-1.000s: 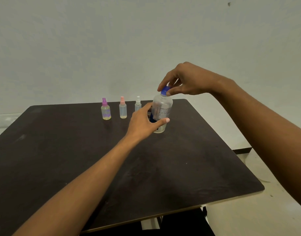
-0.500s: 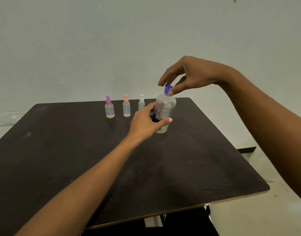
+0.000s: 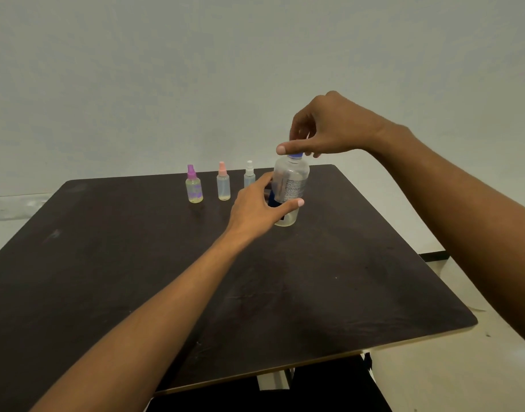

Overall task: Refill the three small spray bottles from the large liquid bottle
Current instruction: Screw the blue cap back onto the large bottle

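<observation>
The large clear bottle with a blue cap stands upright on the dark table, towards the back. My left hand grips its lower body, thumb across the front. From above, my right hand pinches the blue cap with thumb and fingers. Left of the big bottle stand three small spray bottles in a row: a purple-topped one, a pink-topped one and a white-topped one, the last partly behind my left hand.
A plain pale wall rises behind the table. The table's right and front edges drop to a light floor. A dark base shows under the front edge.
My right hand has turned on the cap, the thumb swinging round to the left. The left hand keeps its grip on the bottle, which stays in place.
</observation>
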Available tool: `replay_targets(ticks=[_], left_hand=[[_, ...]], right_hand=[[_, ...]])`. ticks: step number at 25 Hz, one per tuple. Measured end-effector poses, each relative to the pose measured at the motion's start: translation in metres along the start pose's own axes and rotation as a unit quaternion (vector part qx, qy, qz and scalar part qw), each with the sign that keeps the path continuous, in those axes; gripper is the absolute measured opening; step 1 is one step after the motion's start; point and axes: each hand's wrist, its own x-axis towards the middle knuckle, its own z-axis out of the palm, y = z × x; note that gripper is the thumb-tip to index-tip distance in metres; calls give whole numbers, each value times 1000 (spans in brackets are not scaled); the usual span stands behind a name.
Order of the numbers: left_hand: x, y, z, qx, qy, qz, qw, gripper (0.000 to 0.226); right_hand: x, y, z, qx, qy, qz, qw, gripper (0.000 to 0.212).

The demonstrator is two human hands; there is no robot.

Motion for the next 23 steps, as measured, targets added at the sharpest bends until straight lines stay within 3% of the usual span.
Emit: replay_targets(ticks=[3, 5, 8, 10, 13, 16, 20, 23], left_hand=[[1, 0, -1, 6, 0, -3, 1000, 84], [1, 1, -1, 10, 1, -2, 1000, 84], [-1, 3, 0, 13, 2, 4, 1000, 84], [-2, 3, 0, 11, 3, 5, 1000, 84], [-3, 2, 0, 9, 3, 9, 1000, 83], [-4, 1, 0, 13, 1, 15, 1000, 83], [-1, 0, 0, 18, -1, 14, 1000, 84], [-1, 0, 1, 15, -1, 15, 1000, 86]], right_hand=[[-2, 2, -19, 50, -74, -59, 994, 49], [-2, 2, -24, 7, -120, -90, 989, 32], [1, 2, -16, -32, -106, -75, 991, 19], [2, -2, -9, -24, -77, -46, 996, 22], [4, -3, 2, -37, -46, 8, 998, 46], [3, -1, 3, -32, -44, -12, 998, 59], [-3, 1, -18, 6, -112, -87, 990, 31], [-5, 3, -20, -15, -100, -74, 992, 22]])
